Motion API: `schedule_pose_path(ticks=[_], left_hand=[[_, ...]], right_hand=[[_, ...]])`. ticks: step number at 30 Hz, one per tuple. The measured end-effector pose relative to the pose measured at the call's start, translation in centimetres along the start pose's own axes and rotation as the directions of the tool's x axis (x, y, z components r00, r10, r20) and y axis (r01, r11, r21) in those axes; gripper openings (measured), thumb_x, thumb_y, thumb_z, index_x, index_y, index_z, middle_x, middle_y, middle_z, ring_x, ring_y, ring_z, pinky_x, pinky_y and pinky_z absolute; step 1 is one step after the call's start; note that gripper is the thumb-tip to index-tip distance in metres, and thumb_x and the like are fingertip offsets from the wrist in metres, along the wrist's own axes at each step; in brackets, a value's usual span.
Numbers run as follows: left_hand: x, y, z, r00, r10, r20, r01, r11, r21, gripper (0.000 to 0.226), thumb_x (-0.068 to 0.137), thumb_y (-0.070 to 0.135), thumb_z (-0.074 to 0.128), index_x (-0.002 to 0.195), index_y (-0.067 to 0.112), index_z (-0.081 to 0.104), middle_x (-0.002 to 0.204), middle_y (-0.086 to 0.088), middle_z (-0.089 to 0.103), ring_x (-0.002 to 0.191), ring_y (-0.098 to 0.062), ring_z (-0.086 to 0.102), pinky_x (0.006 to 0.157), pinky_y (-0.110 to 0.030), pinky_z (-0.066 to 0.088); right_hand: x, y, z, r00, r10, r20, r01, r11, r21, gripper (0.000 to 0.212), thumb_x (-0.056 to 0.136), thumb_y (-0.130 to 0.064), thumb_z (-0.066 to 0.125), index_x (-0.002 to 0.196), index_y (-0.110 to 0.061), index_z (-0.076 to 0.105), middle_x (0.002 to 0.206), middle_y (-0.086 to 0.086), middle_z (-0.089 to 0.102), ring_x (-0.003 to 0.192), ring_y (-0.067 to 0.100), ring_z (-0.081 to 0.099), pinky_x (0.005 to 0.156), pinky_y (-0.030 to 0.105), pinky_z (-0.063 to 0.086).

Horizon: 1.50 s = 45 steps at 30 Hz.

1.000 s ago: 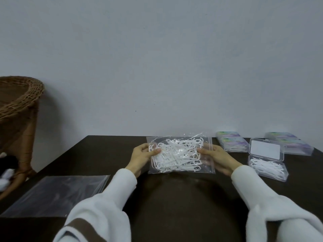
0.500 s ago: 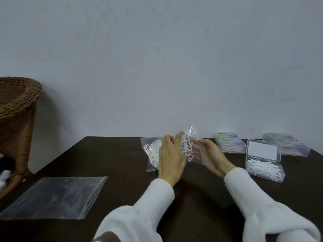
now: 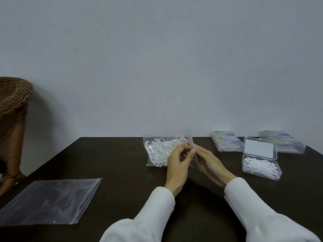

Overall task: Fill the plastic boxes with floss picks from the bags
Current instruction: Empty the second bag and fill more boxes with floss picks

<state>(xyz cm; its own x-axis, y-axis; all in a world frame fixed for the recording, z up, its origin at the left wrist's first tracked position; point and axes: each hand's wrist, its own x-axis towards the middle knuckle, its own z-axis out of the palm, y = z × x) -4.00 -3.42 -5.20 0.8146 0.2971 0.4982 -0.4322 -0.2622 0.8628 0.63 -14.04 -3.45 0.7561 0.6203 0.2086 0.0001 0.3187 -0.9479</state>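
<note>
At frame centre, left hand (image 3: 176, 165) and right hand (image 3: 209, 163) pinch the bag of floss picks (image 3: 160, 151) at its mouth. Risk: a sudden pull scatters picks across the counter (image 3: 122, 172).

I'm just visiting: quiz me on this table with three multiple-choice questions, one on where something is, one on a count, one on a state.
1. Where does the empty bag lie?
A. left on the table
B. inside the open box
C. on the basket

2. How many boxes stand open?
A. none
B. one
C. three

3. What are the hands doing?
A. resting flat on the table
B. closing a lid
C. pinching the full bag's top edge

Answers:
1 A, it lies flat at the left.
2 B, only the open box has its lid raised.
3 C, left hand and right hand meet at the full bag.
</note>
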Motion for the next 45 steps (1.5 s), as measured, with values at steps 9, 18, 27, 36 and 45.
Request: schedule_pose_path(ticks=[9,18,27,36,45], left_hand=[[0.1,0.0,-0.9,0.983,-0.181,-0.019,0.178,0.979,-0.103,0.009,0.084,0.015,0.068,0.082,0.006,0.069,0.079,-0.006,0.067,0.074,-0.009,0.061,0.067,-0.013,0.049],[-0.1,-0.1,-0.8,0.96,-0.281,-0.002,0.274,0.938,-0.212,0.008,0.078,0.013,0.074,0.08,0.005,0.072,0.082,-0.008,0.071,0.077,-0.009,0.066,0.069,-0.014,0.051],[-0.2,-0.8,-1.3,0.974,-0.225,0.001,0.225,0.974,-0.001,0.014,0.079,0.023,0.073,0.082,0.01,0.072,0.082,-0.005,0.071,0.082,-0.014,0.066,0.069,-0.017,0.05],[-0.5,-0.5,-1.1,0.965,0.103,0.24,-0.254,0.577,0.776,0.023,0.098,0.027,0.037,0.081,0.017,0.05,0.077,0.002,0.057,0.074,-0.016,0.05,0.091,-0.034,0.032],[0.1,-0.1,-2.8,0.988,0.154,-0.022,-0.063,0.53,0.846,0.023,0.094,0.023,0.043,0.071,0.02,0.047,0.066,0.005,0.054,0.062,-0.014,0.046,0.091,-0.033,0.03]], right_hand=[[-0.1,0.7,-0.9,0.984,-0.129,-0.121,0.089,0.952,-0.294,0.022,0.091,-0.016,0.054,0.112,-0.02,0.06,0.106,-0.006,0.067,0.102,0.008,0.063,0.08,0.016,0.052],[-0.6,1.2,-1.3,0.98,-0.125,-0.153,0.076,0.954,-0.291,0.019,0.091,-0.016,0.054,0.083,-0.003,0.064,0.092,0.013,0.068,0.09,0.017,0.067,0.078,0.021,0.054],[-0.4,1.7,-2.5,0.989,-0.124,-0.083,0.073,0.89,-0.45,0.015,0.091,-0.009,0.054,0.086,-0.008,0.068,0.092,0.012,0.068,0.09,0.017,0.065,0.083,0.026,0.054],[-0.7,1.9,-2.3,0.98,-0.197,0.013,0.107,0.478,-0.872,0.018,0.093,-0.021,0.052,0.082,-0.011,0.063,0.075,0.003,0.064,0.067,0.013,0.057,0.068,0.027,0.045],[-1.4,0.0,-2.9,0.949,-0.252,-0.188,-0.171,0.089,-0.981,0.015,0.091,-0.035,0.051,0.08,-0.025,0.055,0.076,-0.006,0.057,0.068,0.01,0.052,0.055,0.018,0.03]])
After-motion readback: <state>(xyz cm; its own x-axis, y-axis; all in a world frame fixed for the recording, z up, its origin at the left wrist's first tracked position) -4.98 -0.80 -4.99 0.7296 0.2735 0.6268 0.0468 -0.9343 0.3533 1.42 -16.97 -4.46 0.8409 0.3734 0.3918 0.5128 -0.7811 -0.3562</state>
